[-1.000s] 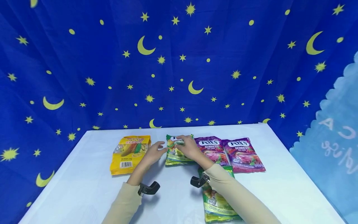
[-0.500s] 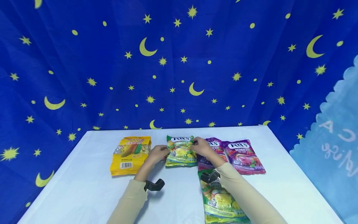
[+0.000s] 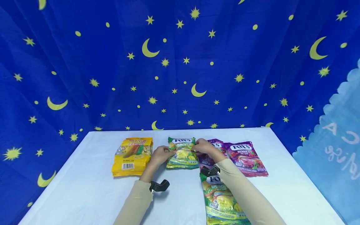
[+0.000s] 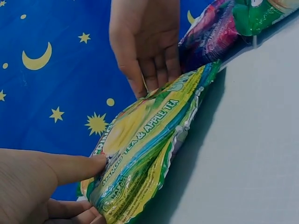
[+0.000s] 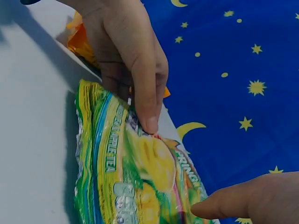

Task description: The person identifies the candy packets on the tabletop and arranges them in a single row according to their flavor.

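Note:
A green and yellow Fox's candy bag lies on the white table between my two hands. At its left edge my left hand pinches it, thumb on the printed front and fingers curled at the side, as the left wrist view shows. My right hand grips the opposite edge; in the right wrist view its thumb touches the front, the other fingers being out of sight there. Just right of this bag, a purple Fox's berries bag is partly covered by my right hand and forearm.
A yellow candy bag lies left of my left hand. Another purple berries bag is at the right, and a second green Fox's bag lies nearer, partly under my right forearm. A blue star-patterned cloth hangs behind the table.
My right hand has moved from the bag's front to its right edge, uncovering the label. My left hand has moved right onto the left edge. The bag has hardly shifted.

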The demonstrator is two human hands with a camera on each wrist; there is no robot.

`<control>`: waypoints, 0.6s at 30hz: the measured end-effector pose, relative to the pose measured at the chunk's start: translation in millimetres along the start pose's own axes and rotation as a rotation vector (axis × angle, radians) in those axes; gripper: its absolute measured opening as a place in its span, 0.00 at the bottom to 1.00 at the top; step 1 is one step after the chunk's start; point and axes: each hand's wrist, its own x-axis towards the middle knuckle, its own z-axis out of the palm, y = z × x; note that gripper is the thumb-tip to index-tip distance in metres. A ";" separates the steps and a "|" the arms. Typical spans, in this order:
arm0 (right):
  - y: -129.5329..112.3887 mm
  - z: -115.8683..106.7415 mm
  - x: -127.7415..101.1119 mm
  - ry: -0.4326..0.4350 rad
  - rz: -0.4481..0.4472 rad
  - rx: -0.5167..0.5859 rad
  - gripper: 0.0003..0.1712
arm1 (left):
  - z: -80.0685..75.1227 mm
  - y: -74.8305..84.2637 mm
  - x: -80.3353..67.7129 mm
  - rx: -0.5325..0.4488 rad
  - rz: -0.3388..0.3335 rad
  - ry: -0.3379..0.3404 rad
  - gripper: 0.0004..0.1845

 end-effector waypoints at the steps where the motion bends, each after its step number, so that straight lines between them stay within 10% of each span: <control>1: 1.0 0.3 0.8 -0.006 0.005 -0.002 0.26 | 0.3 -0.7 -0.1 -0.012 -0.001 0.003 0.25; 18: 25.4 5.6 -10.1 -0.051 -0.106 0.213 0.41 | 3.3 -1.3 -5.2 -0.136 -0.102 0.051 0.29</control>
